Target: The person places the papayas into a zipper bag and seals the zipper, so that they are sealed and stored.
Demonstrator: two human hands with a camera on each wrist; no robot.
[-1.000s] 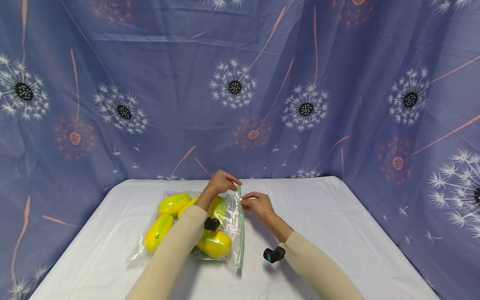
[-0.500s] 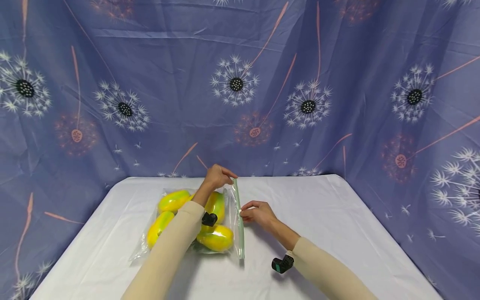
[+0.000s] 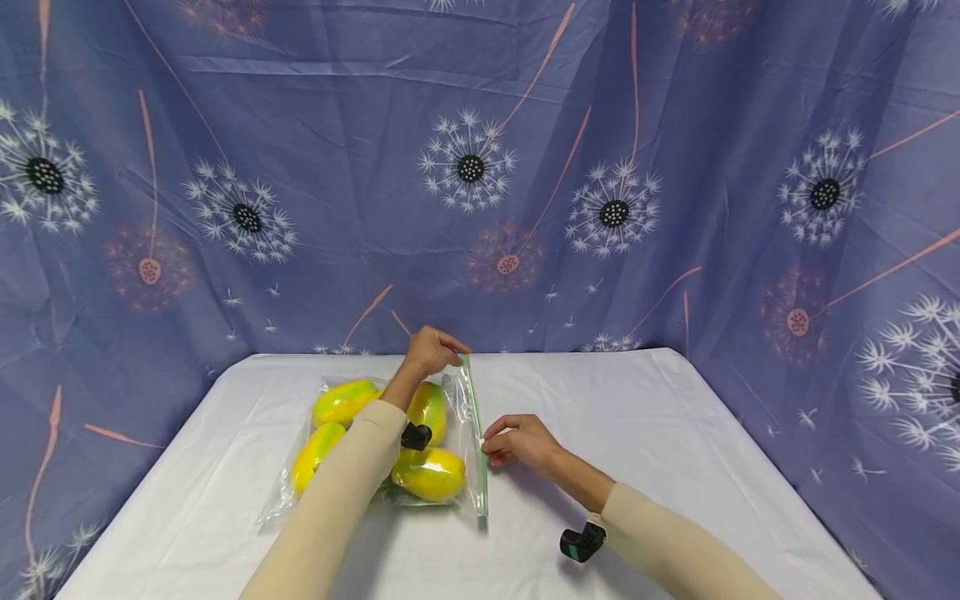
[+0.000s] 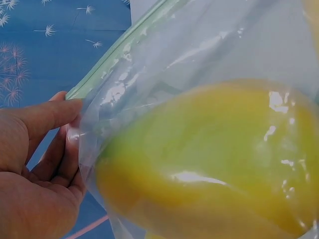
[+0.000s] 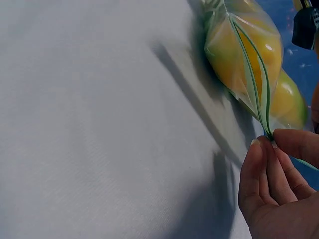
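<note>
A clear zip bag (image 3: pixel 461 433) lies on the table with several yellow-green fruits (image 3: pixel 429 475), which look like papayas or mangoes, inside it. Along its right side runs a green zip strip (image 3: pixel 472 392). My left hand (image 3: pixel 431 351) pinches the far corner of the bag at the strip's end; the left wrist view shows thumb and finger on that corner, beside one large fruit (image 4: pixel 209 154). Midway down the strip, my right hand (image 3: pixel 522 442) pinches the small pale slider (image 5: pixel 273 144). In the right wrist view the two zip edges (image 5: pixel 251 74) stand apart on the near side of the slider. My left forearm hides part of the fruit.
A white cloth covers the table (image 3: pixel 637 417), whose far edge meets a blue curtain (image 3: pixel 360 208) with dandelion prints. Similar curtain hangs at both sides. Small black cameras (image 3: pixel 582 542) are strapped to both wrists.
My right hand has moved along the zip strip toward the near end, pinching the slider. My left hand has shifted slightly away and left, still holding the far corner.
</note>
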